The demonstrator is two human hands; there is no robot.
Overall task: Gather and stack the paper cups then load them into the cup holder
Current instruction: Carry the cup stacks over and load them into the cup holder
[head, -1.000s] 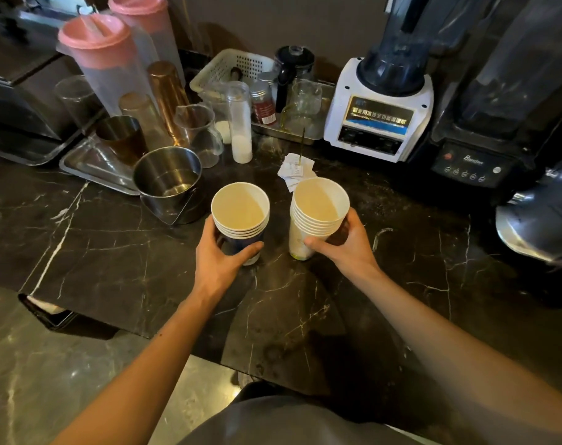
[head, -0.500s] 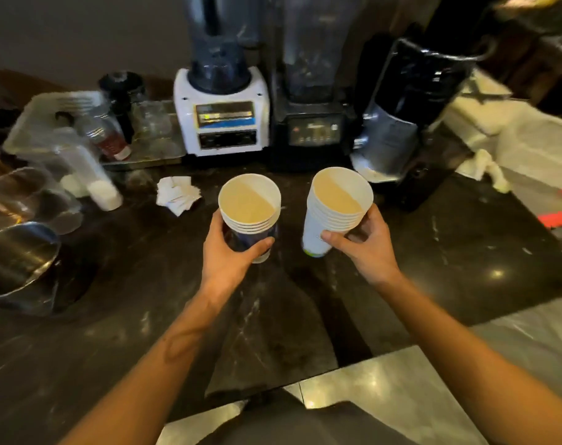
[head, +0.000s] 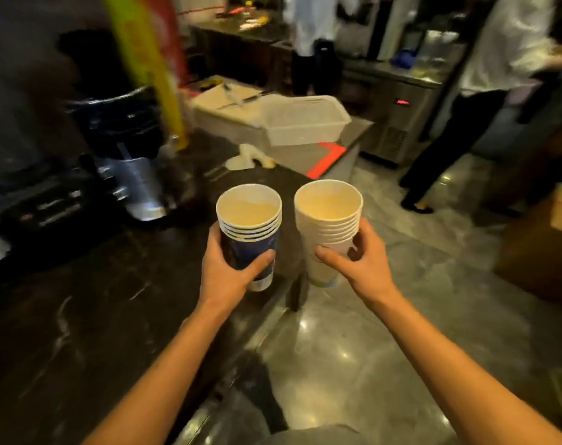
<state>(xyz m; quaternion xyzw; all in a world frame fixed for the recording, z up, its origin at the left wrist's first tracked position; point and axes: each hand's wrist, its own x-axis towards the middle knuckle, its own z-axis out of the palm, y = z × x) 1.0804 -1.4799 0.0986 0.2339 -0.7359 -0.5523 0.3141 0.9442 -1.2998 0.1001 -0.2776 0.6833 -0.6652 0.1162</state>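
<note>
My left hand (head: 228, 271) grips a stack of several dark blue paper cups (head: 249, 226), upright, rims up. Beside it my right hand (head: 359, 263) grips a stack of several white paper cups (head: 326, 220), also upright. Both stacks are lifted in the air, side by side, a small gap between them, over the corner of the black marble counter (head: 80, 316). No cup holder can be made out in this blurred view.
Blenders and a steel vessel (head: 138, 184) stand blurred on the counter at left. A white plastic tub (head: 302, 123) and a lidded bin sit ahead. Two people in white tops (head: 485, 101) stand on the shiny floor at the right. A brown box (head: 542, 248) lies at far right.
The view has swung right, from the counter's back wall toward the room. Both cup stacks have been lifted off the counter and stay in my hands.
</note>
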